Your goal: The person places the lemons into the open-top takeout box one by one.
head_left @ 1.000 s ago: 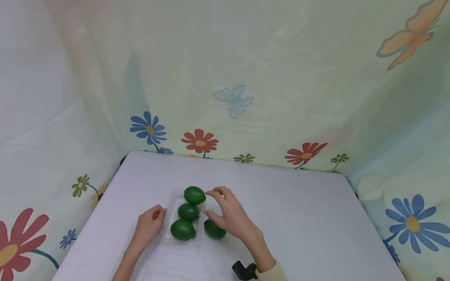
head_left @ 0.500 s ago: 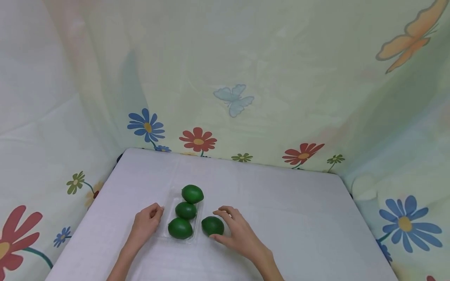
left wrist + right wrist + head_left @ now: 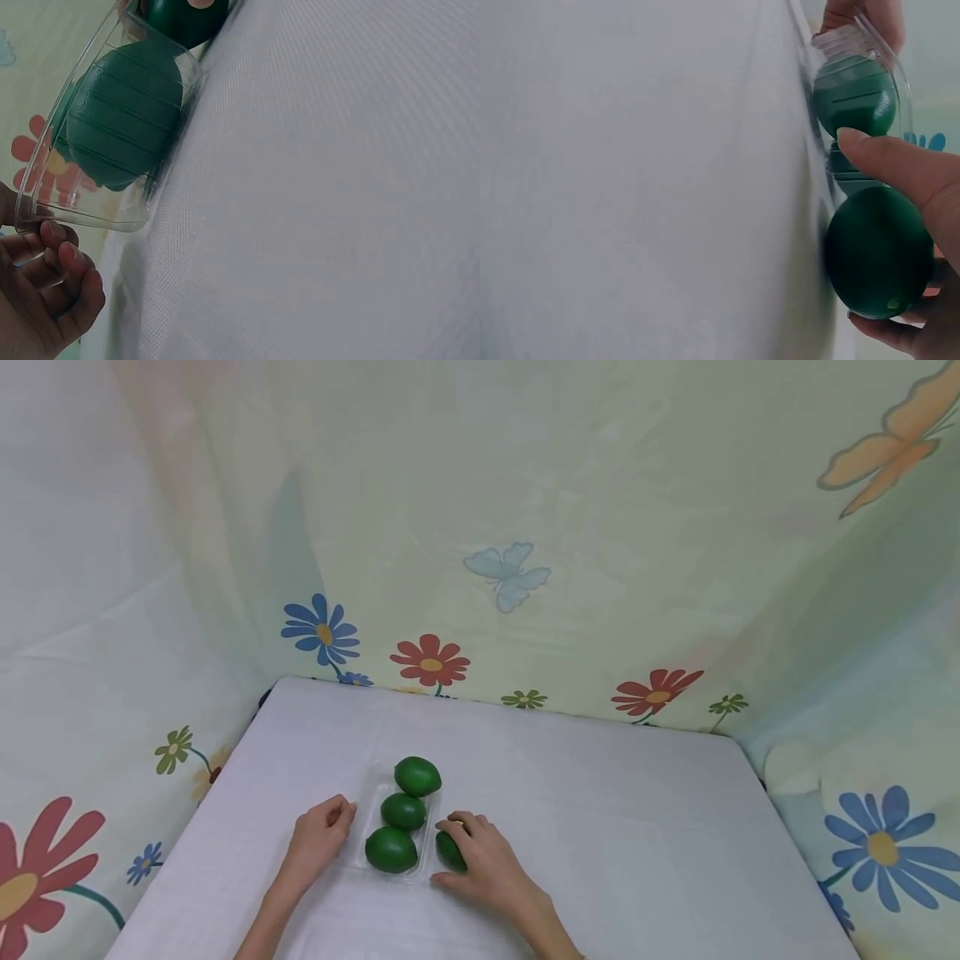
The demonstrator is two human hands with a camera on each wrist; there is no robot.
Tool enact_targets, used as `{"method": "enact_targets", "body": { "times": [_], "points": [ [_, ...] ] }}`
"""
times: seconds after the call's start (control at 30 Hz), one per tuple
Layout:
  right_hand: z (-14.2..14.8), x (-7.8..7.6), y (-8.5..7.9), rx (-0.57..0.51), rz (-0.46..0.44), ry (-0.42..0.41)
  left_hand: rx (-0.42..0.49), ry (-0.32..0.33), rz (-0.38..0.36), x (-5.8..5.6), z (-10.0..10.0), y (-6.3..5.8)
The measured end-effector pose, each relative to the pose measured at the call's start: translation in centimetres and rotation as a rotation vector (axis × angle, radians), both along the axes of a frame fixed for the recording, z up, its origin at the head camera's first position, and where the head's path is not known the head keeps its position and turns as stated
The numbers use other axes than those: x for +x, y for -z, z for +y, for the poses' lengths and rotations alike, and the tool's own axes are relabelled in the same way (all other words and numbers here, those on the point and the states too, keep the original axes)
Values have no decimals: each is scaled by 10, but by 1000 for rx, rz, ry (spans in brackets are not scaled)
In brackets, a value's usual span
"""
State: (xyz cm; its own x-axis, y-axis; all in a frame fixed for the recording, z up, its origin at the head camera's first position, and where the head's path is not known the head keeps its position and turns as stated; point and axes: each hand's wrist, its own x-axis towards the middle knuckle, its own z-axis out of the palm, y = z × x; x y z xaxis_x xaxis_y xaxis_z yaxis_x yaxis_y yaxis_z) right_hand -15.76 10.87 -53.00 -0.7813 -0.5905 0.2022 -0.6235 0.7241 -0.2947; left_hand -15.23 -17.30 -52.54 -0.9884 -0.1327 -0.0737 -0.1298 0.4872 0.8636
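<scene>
A clear plastic tray (image 3: 375, 774) lies on the table with three green limes in a row, the middle one (image 3: 403, 811) looking smallest. At its left edge my left hand (image 3: 318, 835) pinches the rim; the left wrist view shows bent fingers under that corner of the tray (image 3: 112, 223). Just right of the tray, a fourth lime (image 3: 448, 852) rests on the cloth. My right hand (image 3: 483, 864) curves round it, thumb along the near side and fingers over the far side. In the right wrist view this lime (image 3: 881, 251) sits between thumb and fingers.
A white cloth covers the table (image 3: 637, 843). Behind and beside it hangs a pale curtain (image 3: 600, 527) printed with flowers and butterflies, closing in the back and both sides.
My right hand has come down from beside the farthest tray lime and moved round the loose lime. The left hand stays at the tray's edge, and the limes keep their places.
</scene>
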Motion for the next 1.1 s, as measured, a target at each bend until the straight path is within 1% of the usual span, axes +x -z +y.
{"method": "enact_targets", "body": {
  "times": [0.1, 0.23, 0.33, 0.57, 0.7, 0.8, 0.9, 1.1],
  "points": [
    [-3, 0, 4, -3, 5, -2, 3, -5, 1, 0, 0, 1],
    [-5, -1, 9, -20, 41, -4, 6, -2, 0, 0, 0, 0],
    [-7, -1, 11, -30, 50, -8, 6, 1, -2, 0, -1, -1],
    [-6, -1, 12, -46, 17, -20, 3, -6, -3, -1, 0, 0],
    [-4, 1, 12, -74, 4, -28, 9, -2, -10, 0, 0, -1],
    [-1, 4, 10, -99, 6, -31, 11, 1, -15, 1, 0, -1],
    [2, 9, 4, -119, 11, -29, 6, 1, -14, 1, -1, -1],
    [10, 20, -18, -165, 35, -37, 4, 8, -4, 0, -2, -1]
  ]
}}
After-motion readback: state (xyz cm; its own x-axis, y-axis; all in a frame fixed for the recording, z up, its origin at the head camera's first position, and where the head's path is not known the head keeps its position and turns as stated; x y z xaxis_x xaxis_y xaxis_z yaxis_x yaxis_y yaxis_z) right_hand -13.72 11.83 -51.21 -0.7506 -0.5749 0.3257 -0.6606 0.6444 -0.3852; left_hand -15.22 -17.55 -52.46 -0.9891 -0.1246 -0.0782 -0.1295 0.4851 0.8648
